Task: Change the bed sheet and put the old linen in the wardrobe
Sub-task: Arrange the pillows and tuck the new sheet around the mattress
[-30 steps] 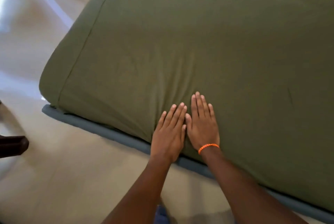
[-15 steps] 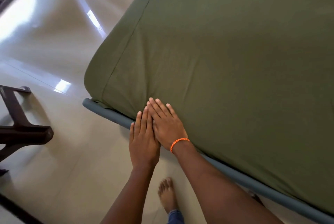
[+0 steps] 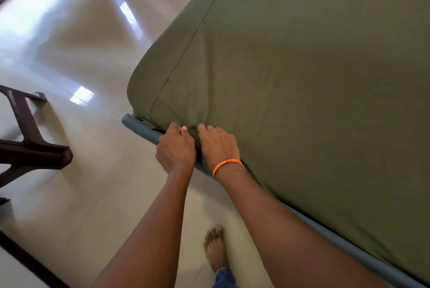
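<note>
An olive green sheet (image 3: 302, 66) covers the mattress and fills the right of the view. A blue-grey bed frame edge (image 3: 139, 127) shows under its near side. My left hand (image 3: 175, 150) grips a fold of the sheet at the mattress's near edge, close to the corner, with fingers curled. Right beside it, my right hand (image 3: 218, 146), with an orange wristband, has its fingers curled into the same bunched fabric. The fingertips of both hands are partly hidden in the fold.
Glossy pale tiled floor (image 3: 76, 39) spreads to the left. A dark wooden piece of furniture (image 3: 30, 146) stands at the left edge. My bare foot (image 3: 215, 248) is on the floor near the bed frame.
Both hands slid left along the mattress edge toward the corner. They lay flat on the sheet before and now curl into its edge, bunching the fabric.
</note>
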### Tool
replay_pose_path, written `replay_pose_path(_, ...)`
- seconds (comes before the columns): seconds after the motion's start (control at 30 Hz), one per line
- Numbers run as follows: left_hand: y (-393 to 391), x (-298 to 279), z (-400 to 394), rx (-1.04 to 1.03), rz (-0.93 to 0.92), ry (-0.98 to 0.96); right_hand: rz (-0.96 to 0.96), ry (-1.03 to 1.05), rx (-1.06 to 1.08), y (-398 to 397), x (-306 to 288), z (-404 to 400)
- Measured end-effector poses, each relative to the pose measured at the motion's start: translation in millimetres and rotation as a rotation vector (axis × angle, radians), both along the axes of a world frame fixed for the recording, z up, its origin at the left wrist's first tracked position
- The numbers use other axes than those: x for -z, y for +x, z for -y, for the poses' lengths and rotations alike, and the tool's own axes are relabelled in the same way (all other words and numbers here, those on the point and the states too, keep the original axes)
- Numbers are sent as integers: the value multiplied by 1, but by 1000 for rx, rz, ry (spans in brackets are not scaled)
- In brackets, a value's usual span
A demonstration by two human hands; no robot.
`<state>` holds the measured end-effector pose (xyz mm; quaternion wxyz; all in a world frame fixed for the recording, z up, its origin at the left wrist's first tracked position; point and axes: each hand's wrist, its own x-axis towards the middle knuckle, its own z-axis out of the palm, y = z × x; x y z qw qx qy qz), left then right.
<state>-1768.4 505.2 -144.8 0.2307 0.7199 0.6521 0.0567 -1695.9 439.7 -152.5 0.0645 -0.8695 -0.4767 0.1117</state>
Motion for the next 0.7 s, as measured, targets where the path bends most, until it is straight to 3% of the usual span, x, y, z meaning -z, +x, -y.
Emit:
replay_pose_path(0.1, -13, 1, -8, 57, 2, 37, -9, -4, -59, -3, 0, -6)
replay_pose_path(0.33, -32, 4, -21, -67, 54, -9, -188, -38, -220, -13, -12, -21)
replay_pose_path(0.43, -24, 7, -29, -62, 8, -68, -182, -71, -215, -5, -17, -21)
replay_pose_path(0.53, -18, 9, -37, -99, 90, -89, -191, -60, -120, -13, -17, -22)
replay_pose_path(0.6, -22, 7, -38, -120, 114, -58, -173, -8, -57, -19, -14, -24)
replay_pose_path(0.7, -34, 8, -32, -156, 80, 24, 5, 144, -79, -30, -6, -19)
